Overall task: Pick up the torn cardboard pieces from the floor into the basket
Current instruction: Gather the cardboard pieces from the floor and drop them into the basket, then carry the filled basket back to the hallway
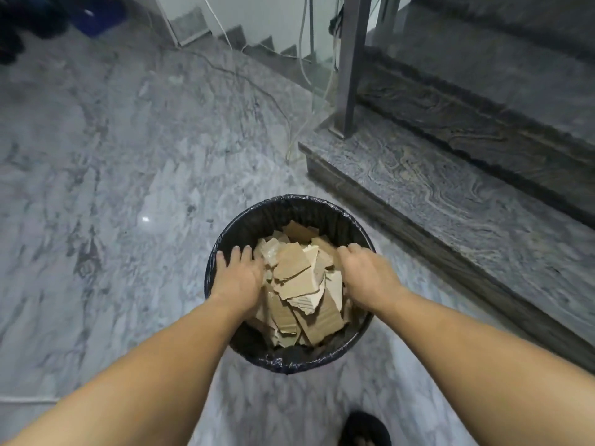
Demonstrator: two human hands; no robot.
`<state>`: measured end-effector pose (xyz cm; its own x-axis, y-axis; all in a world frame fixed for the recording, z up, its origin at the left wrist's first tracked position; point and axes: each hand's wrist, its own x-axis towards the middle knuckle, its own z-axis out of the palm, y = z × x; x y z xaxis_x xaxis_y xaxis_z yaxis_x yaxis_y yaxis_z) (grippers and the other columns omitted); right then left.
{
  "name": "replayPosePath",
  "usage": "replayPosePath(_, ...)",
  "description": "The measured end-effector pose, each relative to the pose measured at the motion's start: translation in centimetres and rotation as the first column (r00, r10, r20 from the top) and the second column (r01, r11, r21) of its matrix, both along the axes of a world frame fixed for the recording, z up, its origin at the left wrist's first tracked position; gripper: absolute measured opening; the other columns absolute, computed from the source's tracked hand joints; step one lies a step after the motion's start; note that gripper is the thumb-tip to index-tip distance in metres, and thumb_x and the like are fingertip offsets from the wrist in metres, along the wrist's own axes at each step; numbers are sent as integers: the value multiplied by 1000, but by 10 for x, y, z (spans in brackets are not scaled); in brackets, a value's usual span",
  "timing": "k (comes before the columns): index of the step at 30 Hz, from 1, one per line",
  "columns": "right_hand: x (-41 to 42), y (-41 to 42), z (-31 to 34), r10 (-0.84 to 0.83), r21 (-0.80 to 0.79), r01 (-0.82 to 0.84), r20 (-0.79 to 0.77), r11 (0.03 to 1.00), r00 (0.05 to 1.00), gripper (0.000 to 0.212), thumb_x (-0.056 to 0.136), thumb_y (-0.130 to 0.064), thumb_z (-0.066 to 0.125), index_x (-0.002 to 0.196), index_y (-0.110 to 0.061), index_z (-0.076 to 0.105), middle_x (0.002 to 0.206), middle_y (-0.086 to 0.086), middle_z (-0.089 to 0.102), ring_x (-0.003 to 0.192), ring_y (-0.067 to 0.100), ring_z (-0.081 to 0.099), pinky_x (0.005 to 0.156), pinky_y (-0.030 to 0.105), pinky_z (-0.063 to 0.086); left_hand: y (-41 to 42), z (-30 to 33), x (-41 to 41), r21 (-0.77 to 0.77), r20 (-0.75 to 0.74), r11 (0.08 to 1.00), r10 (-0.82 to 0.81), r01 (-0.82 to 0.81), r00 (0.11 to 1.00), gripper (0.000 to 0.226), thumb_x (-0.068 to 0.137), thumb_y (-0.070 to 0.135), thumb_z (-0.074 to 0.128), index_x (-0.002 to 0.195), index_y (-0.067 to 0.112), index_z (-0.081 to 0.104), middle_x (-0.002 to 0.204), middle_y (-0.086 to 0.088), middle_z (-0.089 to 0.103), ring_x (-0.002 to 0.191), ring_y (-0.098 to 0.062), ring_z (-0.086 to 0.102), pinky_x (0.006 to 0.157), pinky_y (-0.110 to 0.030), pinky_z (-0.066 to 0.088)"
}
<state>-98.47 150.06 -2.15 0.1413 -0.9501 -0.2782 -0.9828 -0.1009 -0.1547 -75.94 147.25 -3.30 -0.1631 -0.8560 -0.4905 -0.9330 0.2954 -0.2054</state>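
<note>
Head view, looking down: a round black basket lined with a black plastic bag stands on the grey marbled stone floor, just beside a dark veined stone step. Torn brown cardboard pieces are heaped inside it, the top of the pile near rim level. No loose piece shows on the visible floor, so the collecting looks close to finished.

Both hands are down in the basket on either side of the heap. On the left hand, the grip is apart: fingers straight and spread, lying against the inner wall and liner. On the right hand, the fingers curl downward among the pieces at the far right edge; whether they actually clamp a piece, I cannot tell, since the fingertips are hidden.

Likely trouble from here:
- The heap is loose and tall, so pressing unevenly could pop slabs over the rim and back onto the floor.
- Sharp torn edges could snag or split the thin liner.
- Hard pushing on one side could tip the light basket towards the step.
- Drawing the hands out quickly might drag pieces with them.

A sandalled foot stands near the basket.
</note>
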Motion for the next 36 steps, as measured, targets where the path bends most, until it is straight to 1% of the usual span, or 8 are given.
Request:
replayPosePath(3,-13,8,8,-133,-73,132,-18,989,991,31,84,-14,61,114,-13,52,116,8,51,107,31,50,80,39,43,-4,22,11,-56,-113,982,175,-182,978,77,82,29,65,145,14,24,154,-16,17,138,-36,24,111,-53,27)
replayPosePath(7,-15,18,6,-295,8,295,11,955,955,58,76,-4,64,128,-14,40,127,11,41,109,34,48,81,42,45,-16,27,29,-6,-198,968,244,-250,949,90,75,11,69,147,11,15,145,-14,23,123,-37,39,95,-48,45)
replayPosePath(10,-11,21,0,-588,211,561,88,800,804,61,83,-7,58,137,-13,30,129,14,43,109,38,53,73,37,39,-25,23,34,71,-269,924,382,-377,884,81,74,5,69,141,9,23,132,-16,40,111,-38,52,85,-43,49)
replayPosePath(14,-2,23,-9,-803,345,741,73,577,591,34,89,-10,52,122,-4,43,116,21,59,104,39,58,73,34,40,-40,12,52,174,-254,815,579,-553,775,44,81,4,62,121,0,46,119,-21,55,109,-39,56,83,-39,48)
replayPosePath(19,1,25,6,-861,349,811,-23,469,508,35,87,-9,54,120,-2,45,117,24,60,105,42,58,76,38,45,-61,19,73,407,-327,748,655,-524,682,9,72,-2,61,81,1,58,95,-26,67,88,-39,67,73,-44,60)
replayPosePath(23,7,40,46,-910,339,868,-72,364,409,37,85,-11,55,121,-5,47,117,24,60,106,42,59,82,39,50,-75,61,68,569,-363,676,717,-468,594,20,80,-12,54,66,3,51,75,-18,60,74,-34,63,73,-49,60)
replayPosePath(32,11,92,175,-989,305,944,-33,128,145,37,85,-13,58,121,-6,53,119,23,62,108,41,60,82,36,50,-86,173,32,707,-408,655,686,-266,603,15,93,0,54,78,4,52,93,-18,62,83,-31,60,61,-35,53)
replayPosePath(36,16,125,236,-1000,310,951,4,2,1,27,79,-10,56,105,-11,62,97,19,70,77,34,71,56,32,56,-79,224,14,688,-470,701,629,-190,619,16,93,4,57,78,6,51,86,-13,60,78,-26,58,61,-32,51)
